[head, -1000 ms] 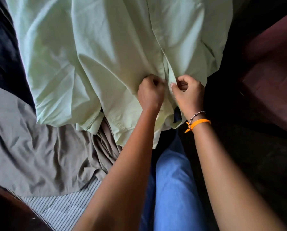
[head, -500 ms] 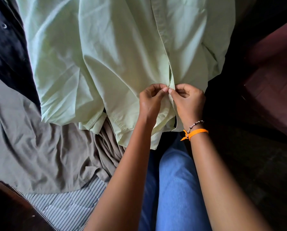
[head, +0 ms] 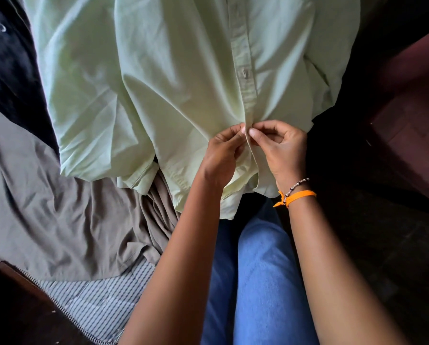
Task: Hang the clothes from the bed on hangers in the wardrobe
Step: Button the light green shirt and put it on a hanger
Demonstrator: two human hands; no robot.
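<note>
Hands: both my left hand (head: 223, 155) and right hand (head: 282, 148) pinch the button placket (head: 245, 95) of the pale green shirt (head: 158, 83), thumbs and forefingers meeting low on the strip, just above the hem.
Change: a second ago the two fists bunched the fabric a little higher and further left in view; now the fingertips have come together on the placket itself, and one fastened button (head: 245, 72) shows above them.
Meaning: I judge I am doing up a lower button, so the shirt is not ready for the wardrobe yet; no hanger is visible.
Shirt: spread front-up on the bed (head: 104, 302), its hem overhanging the near edge above my jeans (head: 258, 282).
Around: a taupe garment (head: 59, 215) lies beside it to the left, a dark garment (head: 7, 70) beyond that, and striped bedding shows at the near-left corner.
</note>
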